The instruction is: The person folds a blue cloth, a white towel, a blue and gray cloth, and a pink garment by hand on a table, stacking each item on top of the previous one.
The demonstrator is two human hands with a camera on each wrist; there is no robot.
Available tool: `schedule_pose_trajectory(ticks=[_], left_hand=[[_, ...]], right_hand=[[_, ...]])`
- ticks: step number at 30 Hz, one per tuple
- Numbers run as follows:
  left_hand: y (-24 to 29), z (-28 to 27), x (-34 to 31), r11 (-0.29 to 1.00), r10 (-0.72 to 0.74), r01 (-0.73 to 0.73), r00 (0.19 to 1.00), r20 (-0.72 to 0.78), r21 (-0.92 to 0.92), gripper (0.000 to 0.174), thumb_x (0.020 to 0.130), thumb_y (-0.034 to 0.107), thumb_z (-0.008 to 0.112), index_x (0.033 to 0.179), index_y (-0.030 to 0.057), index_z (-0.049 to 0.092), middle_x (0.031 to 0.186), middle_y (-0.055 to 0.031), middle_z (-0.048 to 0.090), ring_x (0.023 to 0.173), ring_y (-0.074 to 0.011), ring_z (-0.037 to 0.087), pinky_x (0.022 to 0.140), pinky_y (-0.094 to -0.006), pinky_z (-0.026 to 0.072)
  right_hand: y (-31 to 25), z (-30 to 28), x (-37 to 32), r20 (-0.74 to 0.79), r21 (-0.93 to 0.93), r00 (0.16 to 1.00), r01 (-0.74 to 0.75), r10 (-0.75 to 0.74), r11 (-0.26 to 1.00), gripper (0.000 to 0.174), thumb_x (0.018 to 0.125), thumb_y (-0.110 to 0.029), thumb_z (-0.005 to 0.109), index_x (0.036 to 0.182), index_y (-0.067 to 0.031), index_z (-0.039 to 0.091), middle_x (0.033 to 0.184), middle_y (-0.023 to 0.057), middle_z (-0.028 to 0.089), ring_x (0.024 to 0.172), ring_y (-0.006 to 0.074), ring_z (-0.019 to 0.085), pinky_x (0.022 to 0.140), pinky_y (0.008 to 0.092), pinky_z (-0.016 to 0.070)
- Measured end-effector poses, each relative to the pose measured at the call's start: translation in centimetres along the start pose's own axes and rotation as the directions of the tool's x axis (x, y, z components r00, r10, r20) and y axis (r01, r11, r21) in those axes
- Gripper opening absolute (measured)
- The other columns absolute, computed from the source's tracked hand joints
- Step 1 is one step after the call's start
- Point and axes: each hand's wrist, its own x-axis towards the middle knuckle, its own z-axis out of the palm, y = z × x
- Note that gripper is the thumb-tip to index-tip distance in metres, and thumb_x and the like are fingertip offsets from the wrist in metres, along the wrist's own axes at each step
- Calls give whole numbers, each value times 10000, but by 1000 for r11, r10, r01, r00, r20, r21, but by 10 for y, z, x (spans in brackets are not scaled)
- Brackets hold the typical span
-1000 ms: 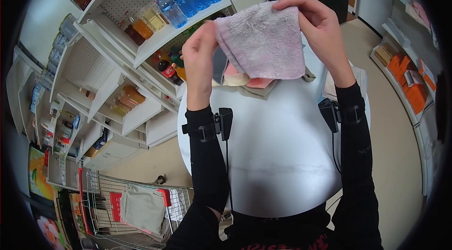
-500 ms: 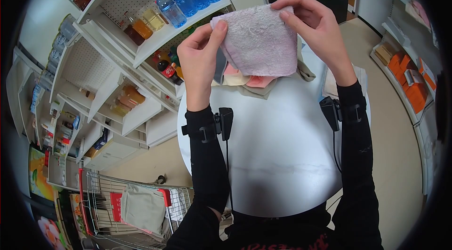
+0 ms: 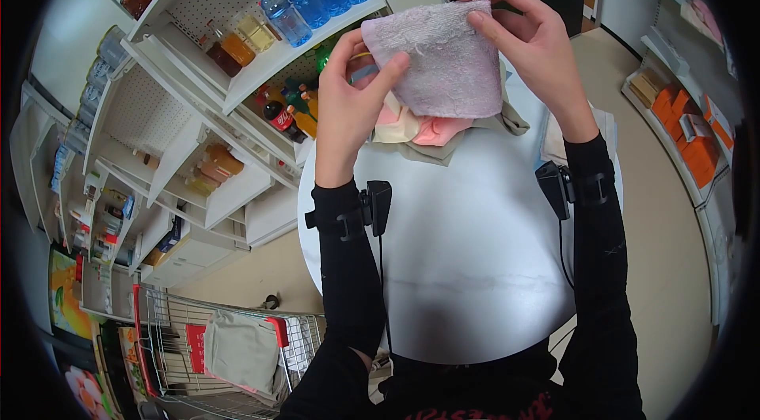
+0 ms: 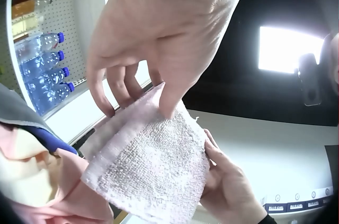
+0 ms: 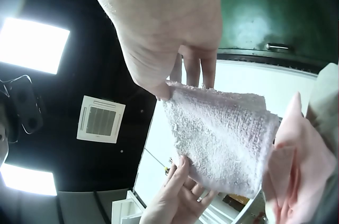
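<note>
Held up over the far side of the table is a small pale lilac terry towel [image 3: 447, 64], folded over, its grey-white looped pile facing me. My left hand [image 3: 352, 107] pinches its left side, thumb lying across the front and fingers behind. At the upper right corner my right hand [image 3: 542, 48] grips it with the thumb in front and the index finger along the top edge. In the left wrist view, the left thumb [image 4: 172, 97] presses the towel near a corner. Below and behind it lies a heap of pink, cream and grey-green cloth [image 3: 431, 135].
The white round table [image 3: 475, 238] stretches between my forearms. A pale folded cloth [image 3: 558, 143] lies at its right edge. Lower left stands a shopping cart [image 3: 281, 333] holding a grey-green garment [image 3: 241, 349]. Shelves with blue-capped water bottles [image 3: 285, 16] rise at the left.
The left hand has shifted from the towel's upper left corner, its thumb now further in and lower. The right thumb has come round to the front. The towel's lower edge hangs higher.
</note>
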Motion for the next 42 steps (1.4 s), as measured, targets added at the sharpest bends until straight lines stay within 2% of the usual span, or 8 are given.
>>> schedule_pose_trajectory(ticks=[5, 13, 21, 24, 29, 33, 36, 42], left_hand=[[1, -7, 1, 985, -73, 78, 996, 43, -151, 314, 918, 53, 780, 1202, -54, 696, 1143, -90, 733, 975, -126, 705, 885, -258, 570], [-2, -14, 2, 991, -98, 104, 993, 71, -89, 350, 923, 56, 776, 1233, -79, 684, 1125, -119, 749, 993, -132, 717, 880, -243, 570], [-12, -12, 6, 994, 77, -73, 996, -51, 85, 347, 955, 112, 761, 1241, -67, 680, 1127, -96, 736, 995, -121, 697, 930, -249, 538], [-9, -10, 5, 991, -45, 46, 999, 10, -124, 355, 966, 154, 759, 1238, -57, 675, 1130, -89, 728, 992, -116, 687, 927, -241, 527], [-4, -2, 4, 976, -75, 58, 995, -73, -212, 352, 961, 175, 770, 1207, -59, 677, 1129, -91, 728, 988, -114, 687, 896, -235, 533], [0, 0, 3, 989, -76, 66, 995, -71, -134, 377, 956, 163, 771, 1232, -65, 652, 1130, -104, 729, 993, -119, 690, 887, -244, 542], [-4, -7, 4, 979, -143, 130, 987, -78, -157, 412, 958, 143, 763, 1283, -66, 620, 1129, -123, 735, 1018, -137, 694, 884, -252, 548], [-1, 1, 1, 938, -141, 109, 987, -74, -329, 480, 954, 145, 764, 1355, -53, 589, 1176, -142, 727, 1037, -161, 698, 900, -263, 553]], right_hand=[[3, 1, 1, -67, 16, 997, 51, -50, 999, 271, 988, -134, 710, 1249, -61, 708, 1108, 46, 717, 961, 109, 707, 856, 222, 560], [3, -7, 2, -14, 6, 999, 40, -40, 999, 311, 1024, -141, 667, 1321, -51, 652, 1227, 49, 691, 1070, 119, 682, 908, 263, 560], [7, -4, 1, 7, 28, 1000, 19, -19, 999, 318, 1031, -180, 663, 1331, -74, 650, 1236, 41, 686, 1067, 116, 677, 893, 261, 569], [8, -5, 2, 11, -1, 1000, -25, 26, 1000, 343, 1037, -170, 649, 1368, -80, 630, 1244, 41, 682, 1071, 121, 677, 895, 268, 575], [12, 2, 1, -39, 103, 998, -44, 49, 994, 376, 980, -149, 706, 1351, -105, 661, 1119, 66, 664, 989, 134, 696, 887, 254, 570], [12, 2, -4, 172, -177, 981, -56, 86, 983, 530, 946, -81, 728, 1453, -117, 576, 1209, 30, 698, 1045, 137, 680, 922, 293, 573], [9, -3, 0, 160, -1, 968, -197, 194, 980, 580, 906, -59, 759, 1452, -123, 577, 1170, 36, 710, 1036, 139, 681, 930, 297, 570], [12, -2, 1, 109, 73, 975, -205, 196, 976, 489, 937, -115, 746, 1407, -102, 613, 1143, 56, 720, 1038, 129, 686, 915, 289, 565]])
